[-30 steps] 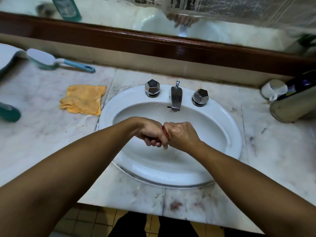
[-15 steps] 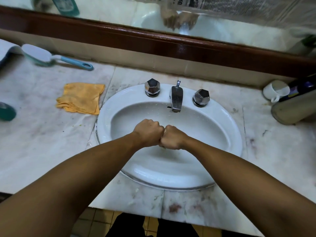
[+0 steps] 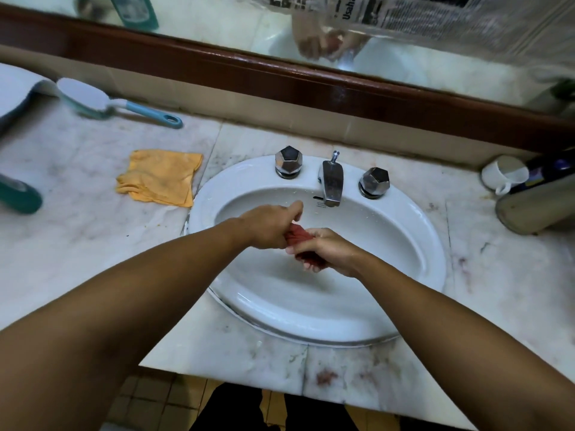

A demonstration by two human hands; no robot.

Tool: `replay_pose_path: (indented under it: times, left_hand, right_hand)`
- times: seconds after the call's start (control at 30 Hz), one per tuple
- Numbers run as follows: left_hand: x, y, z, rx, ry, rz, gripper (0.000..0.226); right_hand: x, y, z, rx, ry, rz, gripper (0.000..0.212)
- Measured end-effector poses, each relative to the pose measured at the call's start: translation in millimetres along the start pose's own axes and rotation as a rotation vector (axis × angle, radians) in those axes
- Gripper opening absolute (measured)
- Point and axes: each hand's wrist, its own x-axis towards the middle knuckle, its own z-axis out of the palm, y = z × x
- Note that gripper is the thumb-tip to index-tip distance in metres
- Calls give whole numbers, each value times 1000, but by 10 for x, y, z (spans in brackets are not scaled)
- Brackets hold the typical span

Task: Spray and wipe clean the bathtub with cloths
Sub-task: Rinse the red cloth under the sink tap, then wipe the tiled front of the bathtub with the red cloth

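Two hands meet over the white sink (image 3: 431,231). The right hand (image 3: 331,251) curls its fingers round the near end of a bunched red cloth (image 3: 299,237), and the left hand (image 3: 269,227) grips its far end. A yellow cloth (image 3: 161,178) lies on the counter to the left, with a blue-handled brush (image 3: 107,104) beyond it.

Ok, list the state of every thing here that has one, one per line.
red cloth, bunched, gripped by both hands over the sink.
left hand, grips one end of the red cloth.
right hand, grips the other end.
orange cloth, crumpled, lying on the counter left of the sink.
faucet, no running water visible.
white cup, lying on its side.
brush, lying on the counter, untouched.
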Motion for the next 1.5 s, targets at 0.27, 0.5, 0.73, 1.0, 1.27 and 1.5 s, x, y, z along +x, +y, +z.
replay_pose_path:
  times: [0.27,0.5,0.73,1.0,1.27,1.5]
  left_hand:
    - [-290,-86,-49,-900,80,-197,26]
    - [-536,116,-95,-1186,336,-332,7]
    - [-952,629,-173,-1064,598,-364,29]
    - [-1446,1228,-6,-1138,870,-431,48]
    - [-2463,1494,201,-1099,1218,-841,64]
    - [-3742,1848,738,-1177,1277,-911,52]
  right_hand:
    - [-153,10,-120,68,274,-172,51]
    - [-361,-178,-66,254,57,-227,69]
    - [-623,-531,-95,121,126,-403,14]
    - [-1042,-569,197,72,-30,-553,41]
    - [-1225,-405,723,-69,-411,-498,57]
    - [-1645,-266,1812,-79,-577,-477,21]
